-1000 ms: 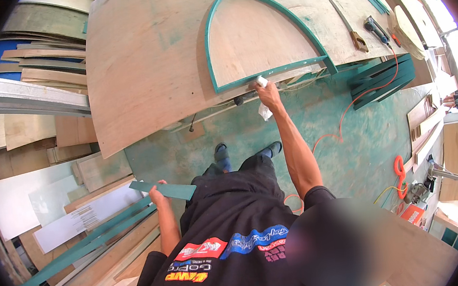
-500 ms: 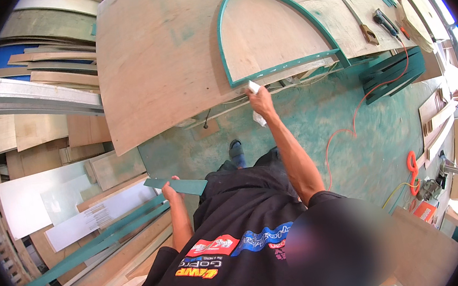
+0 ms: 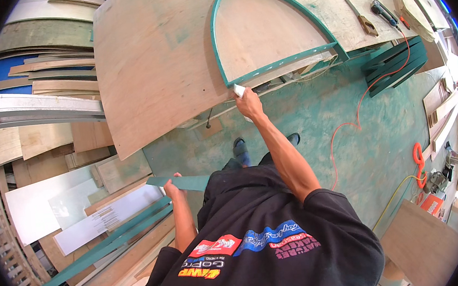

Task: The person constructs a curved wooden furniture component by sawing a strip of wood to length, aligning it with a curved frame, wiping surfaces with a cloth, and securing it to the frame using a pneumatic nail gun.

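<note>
In the head view, at 12 o'clock, the right hand [image 3: 249, 106] is gripping a white wad [image 3: 239, 90] beside the teal arched frame [image 3: 283, 63], which is lying towards 1 o'clock on the tabletop [image 3: 153, 84], presumably for easy reach. At 8 o'clock, the left hand [image 3: 174, 188] is grasping a teal strip [image 3: 193, 183], probably keeping it clear. Fingers are hiding much of the wad; whether it is touching the frame is remaining unclear

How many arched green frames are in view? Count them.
1: the arched green frame, on the tabletop, its nearest corner close to the white wad in the right hand.
</note>
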### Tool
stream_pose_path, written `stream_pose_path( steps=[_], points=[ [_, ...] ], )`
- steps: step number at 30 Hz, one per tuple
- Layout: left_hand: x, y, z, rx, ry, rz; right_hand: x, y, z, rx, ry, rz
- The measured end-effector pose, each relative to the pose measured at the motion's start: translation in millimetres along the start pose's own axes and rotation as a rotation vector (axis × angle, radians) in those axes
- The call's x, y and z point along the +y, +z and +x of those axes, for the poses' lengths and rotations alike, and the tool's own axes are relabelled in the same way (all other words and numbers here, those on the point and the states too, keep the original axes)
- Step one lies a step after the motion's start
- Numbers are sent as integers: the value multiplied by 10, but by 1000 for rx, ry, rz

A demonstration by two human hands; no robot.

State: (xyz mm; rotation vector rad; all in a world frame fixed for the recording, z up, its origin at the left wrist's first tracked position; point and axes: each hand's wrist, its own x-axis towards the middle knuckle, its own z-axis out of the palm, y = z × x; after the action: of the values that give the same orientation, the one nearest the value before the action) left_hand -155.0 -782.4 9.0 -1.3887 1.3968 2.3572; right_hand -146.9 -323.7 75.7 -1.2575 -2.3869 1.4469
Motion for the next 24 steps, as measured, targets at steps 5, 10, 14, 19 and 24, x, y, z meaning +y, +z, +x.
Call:
stream_pose_path(
  steps=[5,10,14,19,24],
  points=[
    [-196,636,-480,169,33,-21,528,-450,-83,34,-112,153],
    [-550,1376,-1143,210,111,41,1197,-1329,-254,5,99,643],
    [-820,1989,-1595,179,230,28,1686,-2339,-410,77,312,962],
    [-1160,2666,-2041,149,321,68,1849,-3749,-8,181,241,1248],
    [-1635,3008,-2132,160,261,126,1510,-5127,1015,483,-275,334]
  ],
)
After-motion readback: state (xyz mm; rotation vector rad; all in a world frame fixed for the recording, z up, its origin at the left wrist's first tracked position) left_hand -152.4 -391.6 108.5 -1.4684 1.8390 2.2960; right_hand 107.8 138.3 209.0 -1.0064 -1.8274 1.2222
